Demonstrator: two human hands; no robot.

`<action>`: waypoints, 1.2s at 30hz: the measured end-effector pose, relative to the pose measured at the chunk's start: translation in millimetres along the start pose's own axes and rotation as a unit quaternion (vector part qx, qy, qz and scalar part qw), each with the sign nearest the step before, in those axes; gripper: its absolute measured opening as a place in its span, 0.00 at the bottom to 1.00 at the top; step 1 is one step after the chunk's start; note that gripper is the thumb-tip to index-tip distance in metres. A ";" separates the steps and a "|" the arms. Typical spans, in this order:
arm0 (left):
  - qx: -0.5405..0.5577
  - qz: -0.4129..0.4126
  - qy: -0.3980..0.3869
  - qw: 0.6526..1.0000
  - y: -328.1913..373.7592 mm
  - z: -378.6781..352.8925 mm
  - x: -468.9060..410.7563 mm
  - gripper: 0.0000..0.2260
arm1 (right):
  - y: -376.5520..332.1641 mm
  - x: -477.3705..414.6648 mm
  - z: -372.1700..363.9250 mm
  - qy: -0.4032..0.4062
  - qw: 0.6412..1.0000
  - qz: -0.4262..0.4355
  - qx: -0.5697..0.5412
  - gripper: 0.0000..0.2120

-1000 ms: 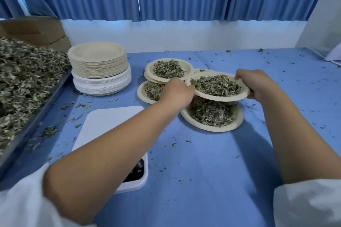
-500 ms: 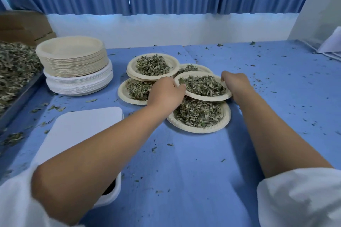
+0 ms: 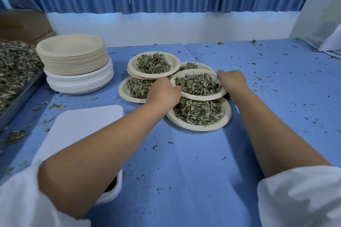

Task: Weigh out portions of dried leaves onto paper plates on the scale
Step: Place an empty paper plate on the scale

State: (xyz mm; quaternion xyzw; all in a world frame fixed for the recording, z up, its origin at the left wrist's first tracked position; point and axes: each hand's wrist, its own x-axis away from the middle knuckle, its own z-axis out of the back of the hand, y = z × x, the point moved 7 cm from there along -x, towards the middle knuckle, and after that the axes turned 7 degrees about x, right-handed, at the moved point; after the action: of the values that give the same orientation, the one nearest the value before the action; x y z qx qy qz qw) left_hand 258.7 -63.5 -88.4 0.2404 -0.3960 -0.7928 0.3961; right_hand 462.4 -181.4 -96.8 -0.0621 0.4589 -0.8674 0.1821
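Observation:
A paper plate heaped with dried leaves (image 3: 198, 84) rests on top of other filled plates in the middle of the blue table. My left hand (image 3: 162, 94) grips its left rim and my right hand (image 3: 231, 83) grips its right rim. Beneath it lies another filled plate (image 3: 201, 114). Two more filled plates sit behind and to the left, the far plate (image 3: 153, 63) and the left plate (image 3: 132, 88). The white scale (image 3: 83, 129) stands bare at the near left, partly hidden by my left forearm.
A tall stack of empty paper plates (image 3: 73, 61) stands at the back left. A tray of loose dried leaves (image 3: 14, 68) lines the left edge. Leaf crumbs dot the blue table (image 3: 184, 162). White papers (image 3: 332, 42) lie at the far right.
The plate held by both hands has come down from the air onto the stacked plates. The view has shifted right, so the scale and leaf tray sit further left.

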 end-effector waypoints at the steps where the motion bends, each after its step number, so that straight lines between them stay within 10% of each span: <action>1: 0.002 0.000 0.000 1.000 0.1 -0.2 0.1 0.13 | -0.3 0.5 0.3 -0.001 1.000 0.001 0.004 0.18; 11: -0.013 -0.026 0.033 0.999 4.2 5.3 1.6 0.14 | -4.3 6.6 4.0 0.019 0.999 0.047 -0.008 0.20; 18: -0.012 -0.091 0.051 0.994 14.0 16.2 10.8 0.15 | -33.3 23.5 30.9 0.174 0.979 0.097 -0.046 0.13; 36: -0.088 -0.161 0.085 0.979 -25.5 156.2 21.2 0.11 | -189.3 146.9 -122.6 -0.112 0.933 0.340 0.043 0.09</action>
State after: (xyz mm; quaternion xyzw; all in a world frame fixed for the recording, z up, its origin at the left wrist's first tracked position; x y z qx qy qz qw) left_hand 126.9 -3.1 -21.5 0.3316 -0.2453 -0.8548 0.3150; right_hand 243.7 -44.3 -20.5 0.0094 0.3912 -0.7599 0.5191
